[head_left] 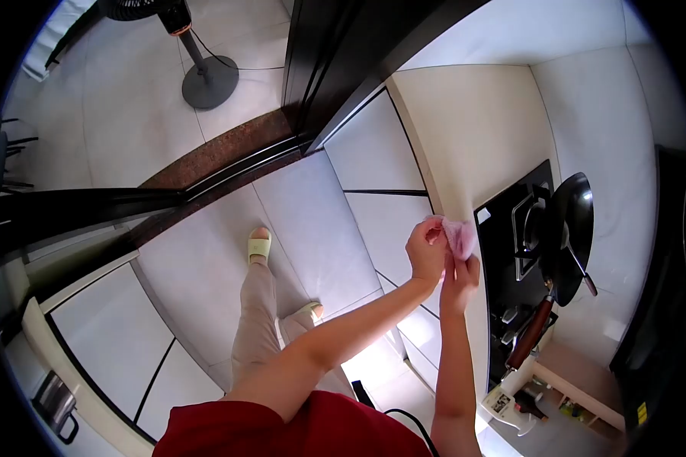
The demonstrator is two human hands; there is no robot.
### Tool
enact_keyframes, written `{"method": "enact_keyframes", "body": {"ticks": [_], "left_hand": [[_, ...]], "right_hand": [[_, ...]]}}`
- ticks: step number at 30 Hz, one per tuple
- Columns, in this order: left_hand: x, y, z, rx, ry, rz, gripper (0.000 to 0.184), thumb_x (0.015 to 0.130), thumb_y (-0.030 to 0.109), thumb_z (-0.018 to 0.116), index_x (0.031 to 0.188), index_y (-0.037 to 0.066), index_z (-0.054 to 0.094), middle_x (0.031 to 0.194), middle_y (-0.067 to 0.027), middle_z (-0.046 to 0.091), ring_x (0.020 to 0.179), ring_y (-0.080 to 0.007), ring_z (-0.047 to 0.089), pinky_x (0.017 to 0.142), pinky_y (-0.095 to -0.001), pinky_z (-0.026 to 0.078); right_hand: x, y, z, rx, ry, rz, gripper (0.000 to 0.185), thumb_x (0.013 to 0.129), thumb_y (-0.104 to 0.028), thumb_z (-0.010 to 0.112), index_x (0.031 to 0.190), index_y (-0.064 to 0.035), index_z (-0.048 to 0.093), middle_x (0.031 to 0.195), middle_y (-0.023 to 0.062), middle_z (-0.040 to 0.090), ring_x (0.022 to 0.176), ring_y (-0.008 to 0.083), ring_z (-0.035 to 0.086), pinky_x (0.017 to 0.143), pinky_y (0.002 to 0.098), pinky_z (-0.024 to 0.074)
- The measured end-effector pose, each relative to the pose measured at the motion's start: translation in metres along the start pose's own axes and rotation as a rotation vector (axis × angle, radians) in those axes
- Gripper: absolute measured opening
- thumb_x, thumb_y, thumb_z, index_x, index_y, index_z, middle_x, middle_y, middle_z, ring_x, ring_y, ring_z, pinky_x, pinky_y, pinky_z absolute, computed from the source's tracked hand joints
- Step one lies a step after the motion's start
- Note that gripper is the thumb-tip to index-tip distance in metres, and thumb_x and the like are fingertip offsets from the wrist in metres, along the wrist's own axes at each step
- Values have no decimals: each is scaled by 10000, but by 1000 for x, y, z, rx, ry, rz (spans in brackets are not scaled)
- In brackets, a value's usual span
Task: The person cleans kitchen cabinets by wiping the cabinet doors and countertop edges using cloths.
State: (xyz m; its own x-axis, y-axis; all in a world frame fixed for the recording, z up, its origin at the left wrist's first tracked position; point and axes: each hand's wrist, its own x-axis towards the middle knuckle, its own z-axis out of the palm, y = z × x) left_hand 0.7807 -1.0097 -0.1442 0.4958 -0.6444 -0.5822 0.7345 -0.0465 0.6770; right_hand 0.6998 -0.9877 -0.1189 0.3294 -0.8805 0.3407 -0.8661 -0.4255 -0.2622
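Note:
A crumpled pink cloth point(460, 238) is bunched between my two hands, close to the counter's front edge. My left hand point(427, 253) is closed on the cloth's near-left part, with thumb and fingers pinched together. Just below it, my right hand point(461, 283) grips the cloth's lower part with closed fingers. The cloth partly covers the fingertips. Beside the hands, to the right, lies a black gas stove point(499, 266).
A black wok point(579, 221) with a wooden handle point(531, 335) stands on the stove, a utensil point(579, 263) inside it. The beige countertop point(472, 114) extends beyond. White cabinets point(385, 213) line the front. A floor fan point(209, 80) stands past the dark doorway.

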Motion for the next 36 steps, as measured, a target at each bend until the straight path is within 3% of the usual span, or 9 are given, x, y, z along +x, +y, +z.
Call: {"method": "enact_keyframes", "body": {"ticks": [4,11,14,18,21,25,27,31,36], "left_hand": [[14,21,5,265,41,62,129,861,23,595,969,-10,657,874,-66,682,798,-141,623,754,-274,502],[108,73,15,-130,49,144,126,890,30,559,961,-35,640,879,-81,661,774,-130,584,686,-278,480],[73,48,2,87,23,204,132,902,32,529,930,-26,645,810,-36,644,733,-104,545,627,-272,467],[18,8,-7,55,-52,240,162,893,31,598,1038,-16,650,929,-77,671,841,-121,617,770,-253,495],[30,18,3,59,-24,186,155,900,34,587,1036,-16,644,934,-85,673,842,-131,621,769,-269,498],[82,52,13,-1,67,203,167,908,37,570,1049,-22,635,892,-81,671,828,-131,612,752,-279,497],[95,52,12,-257,-2,136,177,909,26,554,1057,-33,629,905,-78,671,828,-140,617,758,-282,497],[51,24,-8,170,-47,342,170,906,28,563,1055,-3,640,904,-101,660,816,-149,617,732,-279,500],[59,38,-3,96,-91,248,122,900,46,577,998,1,633,886,-73,650,778,-127,584,699,-265,486]], "right_hand": [[30,-3,15,44,-45,-4,214,739,94,666,934,8,682,934,134,616,869,288,594,730,344,506],[134,-53,70,75,-83,-143,158,818,-11,611,970,10,652,1033,121,612,917,285,597,802,331,499],[97,-31,52,51,-78,-143,165,817,-15,611,975,6,652,1018,129,597,896,285,591,803,342,502],[21,1,4,-35,-119,-94,215,820,63,599,1023,40,663,978,149,591,905,279,589,775,322,500],[38,-4,14,154,-138,42,262,777,96,622,1021,18,675,974,143,598,911,296,591,774,358,499],[104,-32,50,64,-142,-139,176,817,11,615,986,19,663,987,144,598,920,296,590,778,356,490],[110,-38,49,96,-152,-109,159,827,-10,612,977,14,662,985,143,599,920,292,589,779,353,489],[63,-15,41,165,-67,-3,152,813,-10,629,958,-6,674,959,133,602,915,290,584,773,371,488],[72,-26,33,-6,-75,-75,150,787,18,652,930,-13,684,896,110,598,865,279,579,745,364,485]]}}
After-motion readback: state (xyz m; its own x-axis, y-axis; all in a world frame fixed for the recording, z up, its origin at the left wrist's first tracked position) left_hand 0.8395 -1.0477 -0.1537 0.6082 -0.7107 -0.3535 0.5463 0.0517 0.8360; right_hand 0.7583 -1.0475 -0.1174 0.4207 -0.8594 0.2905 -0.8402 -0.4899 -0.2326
